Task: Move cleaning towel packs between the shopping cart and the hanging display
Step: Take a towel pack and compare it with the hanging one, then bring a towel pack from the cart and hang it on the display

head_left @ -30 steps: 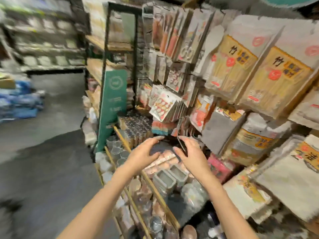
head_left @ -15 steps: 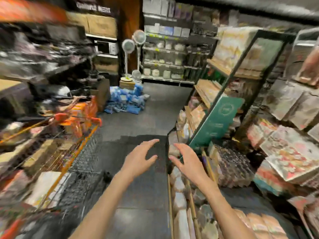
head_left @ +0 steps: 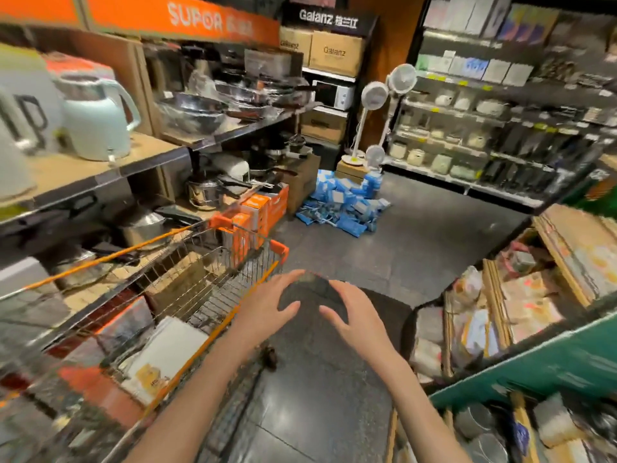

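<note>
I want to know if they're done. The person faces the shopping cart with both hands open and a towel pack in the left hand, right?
Not quite. The head view shows the left hand empty, like the right hand. Towel packs lie in the shopping cart.

I see the shopping cart (head_left: 187,295) on the left of my two hands, with flat packs (head_left: 160,359) lying inside it. Behind the cart, a shelf (head_left: 100,168) holds a kettle (head_left: 96,118) and pans (head_left: 200,111). Past the cart's far end, a heap of bags (head_left: 344,205) sits on the floor. Right of the cart, across the aisle, stands a rack (head_left: 521,359) full of goods.
</note>
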